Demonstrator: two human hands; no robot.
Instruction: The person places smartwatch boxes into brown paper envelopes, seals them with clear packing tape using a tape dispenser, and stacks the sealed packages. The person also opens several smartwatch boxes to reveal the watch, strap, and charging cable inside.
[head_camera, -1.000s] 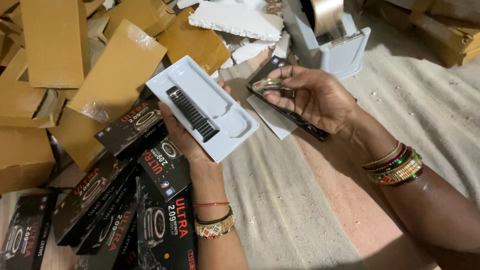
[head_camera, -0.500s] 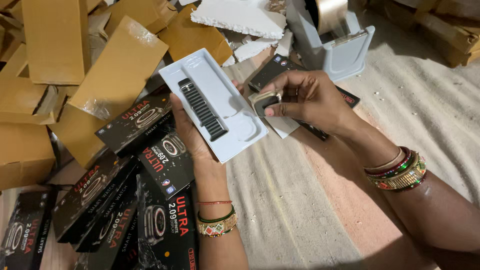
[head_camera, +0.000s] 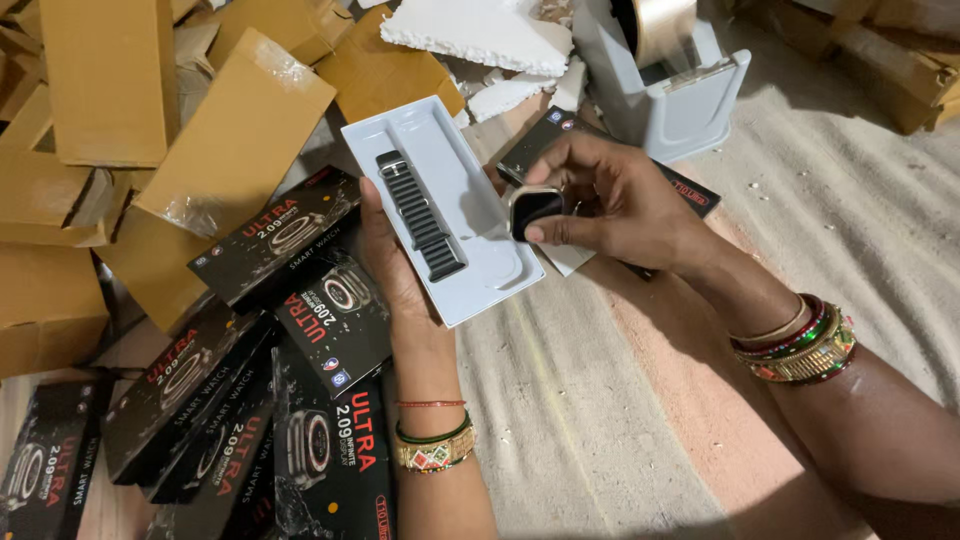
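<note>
Since half a second ago, the right hand (head_camera: 610, 205) has brought the small watch body (head_camera: 537, 210) closer to the white tray (head_camera: 440, 205), and now the watch body sits at the tray's 3 o'clock edge, over the round hollow there. One second ago the same hand was farther from the tray.

That hand pinches the watch body between thumb and fingertips. The watch body is squarish with a dark screen and a pale rim. The wrist wears many bright bangles (head_camera: 795, 345).

The left hand (head_camera: 395, 265) is under the tray and grips it, with the thumb curled up along the tray's 9 o'clock edge. The tray is tilted. A black strap (head_camera: 420, 215) lies in the long groove in the middle of the tray. The left wrist has a green and gold bracelet (head_camera: 432, 448).

At 7 o'clock from the tray lie many black boxes (head_camera: 300, 300) with pictures of watches on them, piled on each other. At 10 o'clock are brown cardboard pieces (head_camera: 220, 140). At 12 o'clock is a chunk of white foam (head_camera: 480, 35). At 1 o'clock stands a grey tape holder (head_camera: 680, 100) with a roll of brown tape (head_camera: 660, 25). One more black box (head_camera: 690, 190) lies partly hidden under the right hand. Everything rests on a grey cloth (head_camera: 620, 420) with a pink stripe.
</note>
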